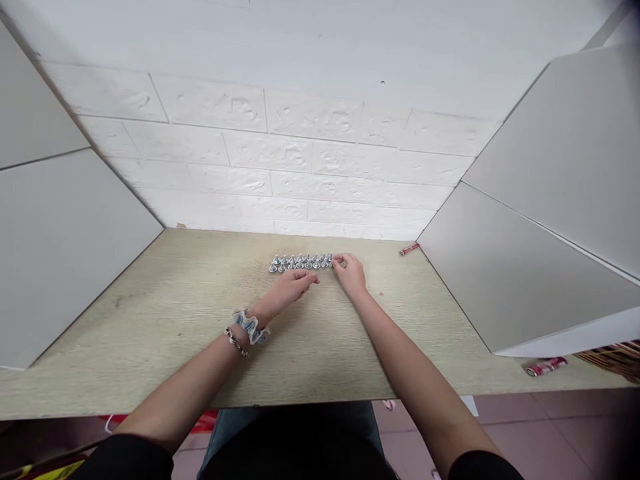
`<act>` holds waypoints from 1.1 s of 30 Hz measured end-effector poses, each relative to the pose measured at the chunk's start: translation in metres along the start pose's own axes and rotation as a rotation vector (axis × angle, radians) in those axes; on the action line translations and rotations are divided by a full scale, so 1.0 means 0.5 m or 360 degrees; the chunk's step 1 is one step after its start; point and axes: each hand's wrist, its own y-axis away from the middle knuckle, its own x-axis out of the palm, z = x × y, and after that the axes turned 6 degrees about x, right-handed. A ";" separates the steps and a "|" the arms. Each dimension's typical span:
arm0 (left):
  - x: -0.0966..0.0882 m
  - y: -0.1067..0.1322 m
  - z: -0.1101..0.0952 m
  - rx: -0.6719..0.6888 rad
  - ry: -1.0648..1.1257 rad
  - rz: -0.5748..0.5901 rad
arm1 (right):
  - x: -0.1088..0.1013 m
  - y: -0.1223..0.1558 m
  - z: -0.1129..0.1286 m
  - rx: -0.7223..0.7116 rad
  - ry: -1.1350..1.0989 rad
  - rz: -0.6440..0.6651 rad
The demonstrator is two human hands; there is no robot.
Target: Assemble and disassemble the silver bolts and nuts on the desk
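Two close rows of small silver bolts (300,263) stand upright with their wide round bases on the wooden tabletop (175,300). At the right end of the rows, my right hand (350,272) pinches the last bolt between thumb and fingertips. My left hand (295,287) hovers just in front of the near row, fingers curled and pressed together. Whatever the left fingers may hold is hidden. A ruffled scrunchie (250,325) and a bead bracelet (236,341) circle my left wrist.
A white brick-patterned wall (310,160) closes off the back. Pale panels stand at the left (75,247) and right (540,267). One red battery (409,249) lies by the right panel's back corner, another red battery (547,367) near the front right edge beside a woven item (613,360).
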 end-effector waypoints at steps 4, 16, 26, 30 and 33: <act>0.010 -0.002 -0.016 -0.0029 0.0035 -0.0055 | -0.005 0.008 0.011 0.0017 -0.0014 -0.0010; 0.017 -0.010 0.008 0.0088 0.0627 -0.0144 | -0.006 0.111 0.130 -0.0576 -0.0048 -0.0167; 0.009 -0.002 0.017 0.0036 0.0976 -0.0084 | -0.010 0.116 0.139 -0.0496 0.0024 -0.0015; 0.014 0.000 0.018 0.0032 0.0951 -0.0091 | -0.012 0.114 0.140 -0.0458 -0.0003 0.0001; 0.015 -0.001 0.020 0.0047 0.0940 -0.0105 | -0.012 0.111 0.140 -0.0443 -0.0075 0.0015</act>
